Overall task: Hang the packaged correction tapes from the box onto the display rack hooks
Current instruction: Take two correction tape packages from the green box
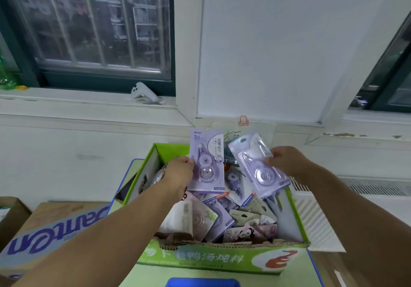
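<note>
A green cardboard box (222, 259) sits in front of me, filled with several packaged correction tapes (240, 220). My left hand (178, 172) pinches the left edge of an upright purple correction tape pack (206, 160), its printed front facing me. Above the box's right side, my right hand (287, 160) grips a second purple pack (258, 166), tilted, with its clear blister toward me. Both packs are held above the box. No display rack or hooks are in view.
A brown carton with purple lettering (51, 233) lies to the left of the box. A white ribbed board (313, 217) leans at the box's right. Behind are a white wall, a windowsill (89, 100) with a white object (144, 93), and barred windows.
</note>
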A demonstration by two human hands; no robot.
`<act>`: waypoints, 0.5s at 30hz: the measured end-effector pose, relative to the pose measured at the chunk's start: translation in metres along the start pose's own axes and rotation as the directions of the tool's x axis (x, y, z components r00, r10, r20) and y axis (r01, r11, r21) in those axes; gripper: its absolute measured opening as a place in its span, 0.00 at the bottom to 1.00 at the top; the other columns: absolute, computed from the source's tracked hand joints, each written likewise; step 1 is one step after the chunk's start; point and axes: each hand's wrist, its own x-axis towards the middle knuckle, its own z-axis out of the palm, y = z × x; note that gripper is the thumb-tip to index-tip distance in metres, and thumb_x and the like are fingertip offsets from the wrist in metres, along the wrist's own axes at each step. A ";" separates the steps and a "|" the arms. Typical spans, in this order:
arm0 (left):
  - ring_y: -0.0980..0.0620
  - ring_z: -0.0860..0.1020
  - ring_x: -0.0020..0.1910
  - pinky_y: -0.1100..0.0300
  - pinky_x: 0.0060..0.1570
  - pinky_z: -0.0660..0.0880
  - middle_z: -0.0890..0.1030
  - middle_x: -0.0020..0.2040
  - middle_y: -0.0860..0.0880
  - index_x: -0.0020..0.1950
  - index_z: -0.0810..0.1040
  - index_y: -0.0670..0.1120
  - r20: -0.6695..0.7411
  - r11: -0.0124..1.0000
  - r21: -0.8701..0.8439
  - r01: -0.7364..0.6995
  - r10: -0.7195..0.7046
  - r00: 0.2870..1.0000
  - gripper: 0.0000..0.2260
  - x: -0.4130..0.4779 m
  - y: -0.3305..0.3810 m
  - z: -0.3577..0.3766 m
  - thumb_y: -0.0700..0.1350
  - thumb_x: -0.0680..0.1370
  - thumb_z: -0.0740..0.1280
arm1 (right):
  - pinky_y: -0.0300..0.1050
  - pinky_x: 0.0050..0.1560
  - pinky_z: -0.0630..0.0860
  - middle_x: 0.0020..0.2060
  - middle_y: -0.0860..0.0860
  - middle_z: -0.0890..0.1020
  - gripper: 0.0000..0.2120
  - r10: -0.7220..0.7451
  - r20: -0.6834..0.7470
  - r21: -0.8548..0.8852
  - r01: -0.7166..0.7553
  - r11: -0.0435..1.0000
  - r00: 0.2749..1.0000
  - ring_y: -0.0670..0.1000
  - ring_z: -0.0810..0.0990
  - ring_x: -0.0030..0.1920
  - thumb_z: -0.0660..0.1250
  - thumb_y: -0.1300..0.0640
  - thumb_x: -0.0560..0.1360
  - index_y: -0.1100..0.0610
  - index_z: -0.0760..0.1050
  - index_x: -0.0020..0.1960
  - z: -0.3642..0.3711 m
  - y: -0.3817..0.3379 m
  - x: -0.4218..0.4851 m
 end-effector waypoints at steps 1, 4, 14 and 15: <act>0.47 0.70 0.41 0.55 0.45 0.68 0.76 0.39 0.43 0.33 0.73 0.45 0.001 1.000 0.007 -0.018 0.018 1.000 0.15 0.000 0.003 0.005 0.43 0.80 0.61 | 0.43 0.37 0.63 0.32 0.55 0.73 0.08 0.000 -0.009 0.088 0.001 0.996 1.000 0.50 0.69 0.34 0.69 0.61 0.74 0.63 0.75 0.39 -0.005 0.001 0.000; 0.48 0.69 0.40 0.57 0.44 0.66 0.76 0.38 0.44 0.33 0.73 0.45 0.022 0.999 0.019 -0.051 0.050 0.998 0.15 -0.005 0.013 0.019 0.43 0.81 0.61 | 0.47 0.42 0.71 0.38 0.60 0.78 0.09 0.039 0.007 0.271 -0.039 0.962 0.999 0.54 0.75 0.38 0.67 0.60 0.76 0.67 0.76 0.44 -0.010 0.007 -0.002; 0.51 0.62 0.34 0.61 0.30 0.57 0.69 0.36 0.42 0.34 0.67 0.46 0.192 0.981 0.013 -0.194 0.188 0.963 0.15 -0.043 0.043 0.063 0.40 0.81 0.58 | 0.46 0.41 0.65 0.34 0.64 0.72 0.14 0.240 -0.341 0.530 -0.025 0.848 0.909 0.53 0.69 0.39 0.65 0.59 0.77 0.73 0.73 0.44 -0.034 0.019 -0.057; 0.51 0.62 0.34 0.60 0.31 0.57 0.69 0.36 0.42 0.35 0.67 0.45 0.230 0.979 0.006 -0.202 0.195 0.953 0.15 -0.048 0.045 0.068 0.40 0.82 0.58 | 0.45 0.40 0.63 0.32 0.60 0.69 0.14 0.265 -0.393 0.537 -0.014 0.843 0.881 0.53 0.66 0.38 0.65 0.59 0.77 0.71 0.72 0.41 -0.036 0.018 -0.070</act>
